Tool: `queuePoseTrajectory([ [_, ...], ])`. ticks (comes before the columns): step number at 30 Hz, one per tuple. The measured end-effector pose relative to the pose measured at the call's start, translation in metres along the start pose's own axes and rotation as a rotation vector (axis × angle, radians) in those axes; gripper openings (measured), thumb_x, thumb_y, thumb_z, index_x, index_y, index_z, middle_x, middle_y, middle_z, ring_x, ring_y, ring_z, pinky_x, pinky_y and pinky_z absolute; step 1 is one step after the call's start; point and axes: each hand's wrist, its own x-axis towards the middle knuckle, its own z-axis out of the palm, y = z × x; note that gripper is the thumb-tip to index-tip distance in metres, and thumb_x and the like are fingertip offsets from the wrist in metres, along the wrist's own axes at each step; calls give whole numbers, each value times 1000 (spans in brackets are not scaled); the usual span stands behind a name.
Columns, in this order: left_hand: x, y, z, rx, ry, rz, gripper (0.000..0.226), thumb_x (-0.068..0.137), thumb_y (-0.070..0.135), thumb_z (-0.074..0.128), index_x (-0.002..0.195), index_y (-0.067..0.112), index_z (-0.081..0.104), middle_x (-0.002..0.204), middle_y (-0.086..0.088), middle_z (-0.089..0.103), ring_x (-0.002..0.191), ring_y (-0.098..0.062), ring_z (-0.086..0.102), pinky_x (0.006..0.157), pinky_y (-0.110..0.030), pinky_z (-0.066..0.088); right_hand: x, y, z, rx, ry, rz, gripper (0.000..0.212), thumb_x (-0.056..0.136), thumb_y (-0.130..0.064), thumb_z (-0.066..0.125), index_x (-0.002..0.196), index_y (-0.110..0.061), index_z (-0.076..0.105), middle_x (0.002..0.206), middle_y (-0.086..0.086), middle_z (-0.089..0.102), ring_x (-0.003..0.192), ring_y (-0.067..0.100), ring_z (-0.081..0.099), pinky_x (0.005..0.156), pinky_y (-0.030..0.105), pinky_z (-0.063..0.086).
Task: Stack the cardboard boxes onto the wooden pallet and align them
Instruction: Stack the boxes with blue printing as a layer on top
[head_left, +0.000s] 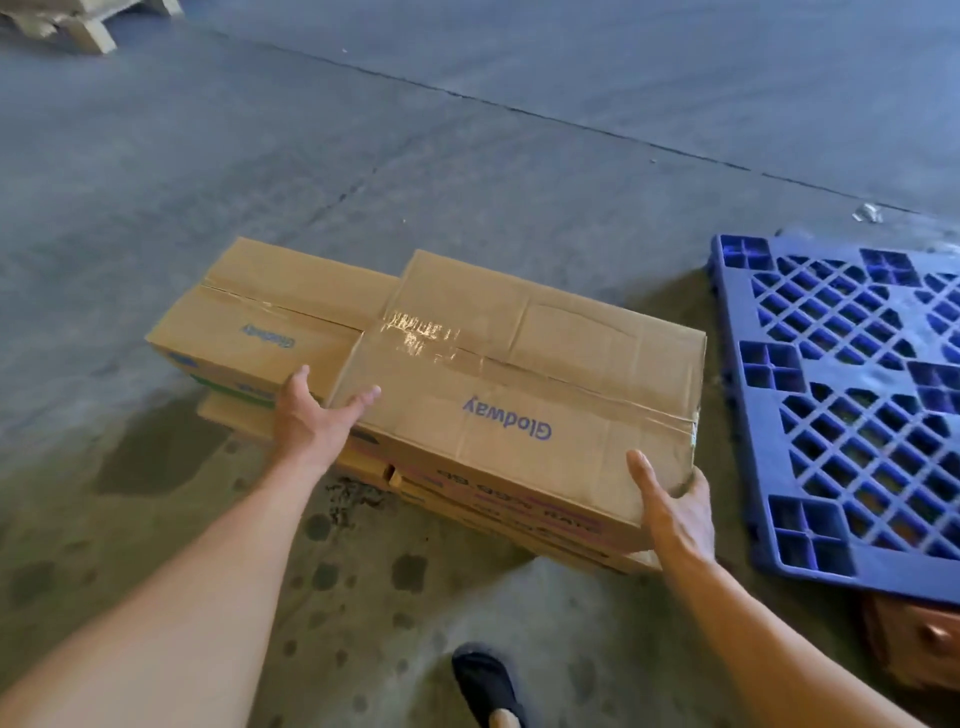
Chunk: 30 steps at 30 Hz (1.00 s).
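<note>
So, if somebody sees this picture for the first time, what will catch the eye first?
First the top cardboard box printed "Glodway", in the middle on a low stack on the floor, with the left hand flat against its left end and the right hand round its near right corner. Next the blue plastic pallet lying to the right of the stack.

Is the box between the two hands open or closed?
Closed. The box has its top flaps flat, and clear tape covers the seam.
</note>
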Motion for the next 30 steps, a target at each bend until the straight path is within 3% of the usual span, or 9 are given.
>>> queuePoseTrajectory([
  [5,47,-17,30,-309,-105,-167,115,68,52,82,159,25,18,161,-11,30,144,-35,32,114,-59,31,22,1,5,115,-11,66,94,59,-78,76,139,-39,46,133,0,61,120,32,60,101,60,50],
  [10,49,-26,29,-431,-168,-170,116,56,49,84,154,14,33,137,-9,53,124,-30,52,108,-51,44,15,-3,-1,181,-90,99,58,82,-50,73,132,-43,46,122,2,61,98,25,64,52,38,60],
  [14,24,-33,11,-487,-97,-117,94,72,35,85,151,9,41,121,0,54,115,-21,52,102,-34,43,0,-10,-12,189,-130,61,104,58,-72,81,148,-38,39,139,6,56,113,34,61,70,47,61],
  [17,-12,-43,-16,-570,-28,-82,94,72,34,86,151,8,41,135,-2,56,123,-21,53,103,-33,41,-21,-26,-25,161,-209,-2,138,29,-85,77,152,-40,34,135,3,55,113,35,61,60,42,60],
  [19,-40,-50,-39,-604,39,-64,89,70,34,86,146,7,48,124,-6,65,114,-24,61,100,-34,48,-38,-37,-32,142,-262,-51,134,35,-85,79,153,-40,32,138,4,54,112,34,61,57,39,59],
  [23,-129,-73,-98,-683,196,-17,68,75,28,87,134,13,59,97,9,67,96,-26,67,88,-51,58,-91,-43,-50,112,-340,-182,83,80,-57,72,152,-36,35,137,6,53,106,28,58,43,28,52],
  [25,-183,-90,-128,-732,270,-13,77,74,28,86,142,11,53,97,11,64,92,-24,67,77,-47,60,-123,-41,-60,96,-379,-222,77,81,-57,72,148,-36,39,128,5,52,103,31,58,42,32,56],
  [28,-285,-125,-176,-784,397,-24,87,71,31,87,146,8,48,100,9,64,90,-24,68,70,-43,60,-181,-29,-76,46,-486,-312,91,66,-74,75,145,-42,42,131,2,58,106,33,63,73,54,62],
  [30,-349,-149,-202,-806,486,-60,87,70,31,88,145,9,49,103,5,65,93,-29,70,70,-46,61,-222,-27,-84,-10,-575,-368,102,57,-84,74,145,-46,40,134,-2,58,109,32,63,77,56,61],
])
